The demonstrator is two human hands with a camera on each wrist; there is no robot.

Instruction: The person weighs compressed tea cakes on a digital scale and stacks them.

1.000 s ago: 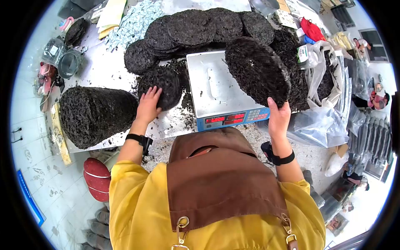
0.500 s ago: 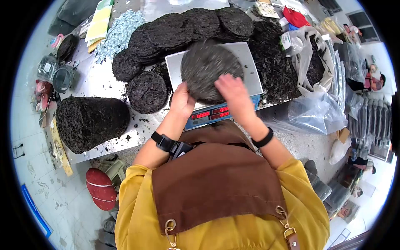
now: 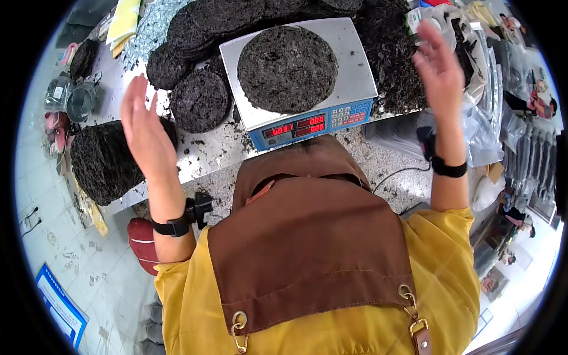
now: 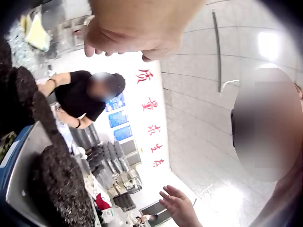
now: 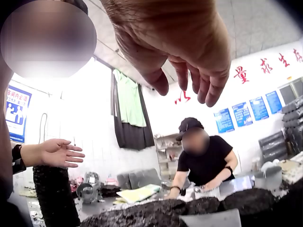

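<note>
A round, dark pressed cake (image 3: pixel 288 69), like dried seaweed, lies flat on the pan of a blue and silver digital scale (image 3: pixel 361 83) with lit red digits. My left hand (image 3: pixel 145 133) is raised left of the scale with straight fingers, holding nothing; in the head view it overlaps a thick stack of dark cakes (image 3: pixel 100 163). Off to the right, my right hand (image 3: pixel 441 77) is also lifted and bare, above loose dark flakes (image 3: pixel 387 74). Both hands stand apart from the cake. The left wrist view shows the cake (image 4: pixel 64 189) on the pan from the side.
A smaller dark cake (image 3: pixel 200 100) lies left of the scale, with a row of overlapping cakes (image 3: pixel 219 21) behind. Clear plastic bags (image 3: pixel 479 133) sit at the right edge. Across the table is a person in black (image 5: pixel 208 161). A clear tub (image 3: pixel 81 103) stands far left.
The large cake was tilted in my right hand, then between both hands over the scale; now it lies on the pan. Both hands have let go and moved up and apart.
</note>
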